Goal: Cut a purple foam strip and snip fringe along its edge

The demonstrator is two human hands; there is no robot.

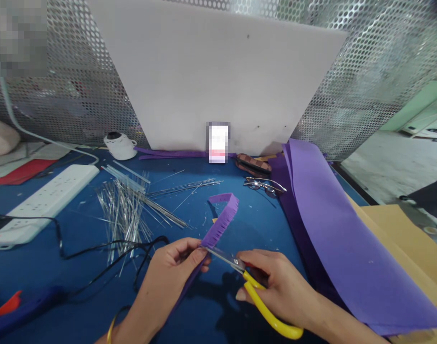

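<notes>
Wearing a gold bracelet (111, 328) on the left wrist, close to the near edge of the blue table (254, 222); pinching a purple strip (223, 222) between thumb and fingers of the left hand (173, 267), midway along the near edge; rising from the fingertips with slits cut along one side, bending back at its far end, and trailing down beneath the wrist; curled, on the right hand (279, 282), round the yellow handles of scissors (264, 313), with blades touching the strip just beside the left thumb; hard to tell how far parted.

Toward the left edge, a heap of silver wires (123, 215), a black cord (100, 248) and a white power strip (49, 200); at the near left corner, a blue tool (28, 313) with a red part; along the far edge, a white cup (121, 146), a checked pouch (253, 165) and a white board (218, 81) tilted back, with folded glasses (264, 185) nearer; down the right edge, large purple sheets (333, 229) beside tan paper (408, 234).
</notes>
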